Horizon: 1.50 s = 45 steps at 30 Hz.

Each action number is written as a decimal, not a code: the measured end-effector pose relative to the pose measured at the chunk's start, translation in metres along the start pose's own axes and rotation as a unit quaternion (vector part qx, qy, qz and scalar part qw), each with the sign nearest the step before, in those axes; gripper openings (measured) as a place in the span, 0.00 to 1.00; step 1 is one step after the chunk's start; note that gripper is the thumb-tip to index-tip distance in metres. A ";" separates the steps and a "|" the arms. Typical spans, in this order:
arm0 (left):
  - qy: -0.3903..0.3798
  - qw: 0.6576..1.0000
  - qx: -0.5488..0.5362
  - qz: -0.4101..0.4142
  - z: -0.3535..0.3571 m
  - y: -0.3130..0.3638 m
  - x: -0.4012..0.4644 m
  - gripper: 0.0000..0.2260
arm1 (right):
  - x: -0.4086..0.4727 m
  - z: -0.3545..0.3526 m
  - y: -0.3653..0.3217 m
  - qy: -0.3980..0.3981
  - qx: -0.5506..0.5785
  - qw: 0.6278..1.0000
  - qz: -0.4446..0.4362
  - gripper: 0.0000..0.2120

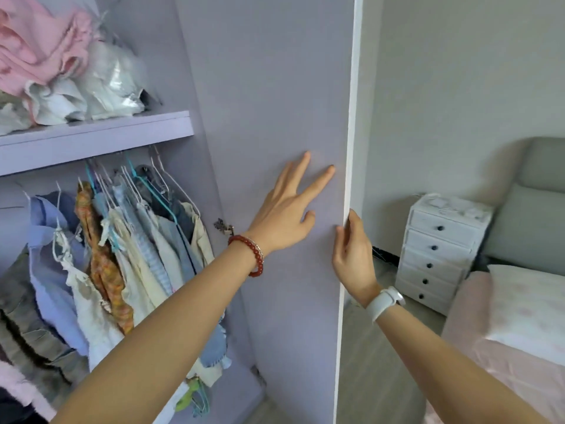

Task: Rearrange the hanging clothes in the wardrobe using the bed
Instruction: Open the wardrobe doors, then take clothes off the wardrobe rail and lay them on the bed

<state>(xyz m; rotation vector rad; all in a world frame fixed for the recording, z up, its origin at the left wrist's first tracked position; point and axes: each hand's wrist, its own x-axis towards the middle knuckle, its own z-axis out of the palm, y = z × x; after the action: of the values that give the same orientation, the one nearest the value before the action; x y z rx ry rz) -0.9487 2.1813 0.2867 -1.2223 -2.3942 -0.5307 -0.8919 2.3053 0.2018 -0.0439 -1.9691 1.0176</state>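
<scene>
The lilac wardrobe door (275, 87) stands open in front of me. My left hand (289, 206), with a red bead bracelet at the wrist, lies flat with straight fingers on the door's inner face. My right hand (353, 255), with a white watch at the wrist, grips the door's white outer edge (348, 179), thumb on the inside. Several hanging clothes (122, 249) on hangers fill the rail at the left, in blue, cream and orange. The bed (519, 332) with pink sheet and white pillow lies at the lower right.
A shelf (91, 139) above the rail holds pink and white bundled fabrics (55, 62). A white drawer unit (440, 252) stands by the bed's grey headboard (538, 203). Grey floor shows between the door and the bed.
</scene>
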 end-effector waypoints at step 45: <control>-0.257 0.929 0.242 -0.114 -0.015 -0.452 0.006 0.26 | 0.143 0.463 0.019 -0.341 0.052 0.927 0.148 0.23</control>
<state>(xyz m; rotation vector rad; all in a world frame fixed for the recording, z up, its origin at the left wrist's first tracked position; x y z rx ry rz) -1.3219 1.9314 0.2343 -0.9413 -2.8690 0.3676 -1.3195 2.0792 0.1656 0.0879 -2.5835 1.4744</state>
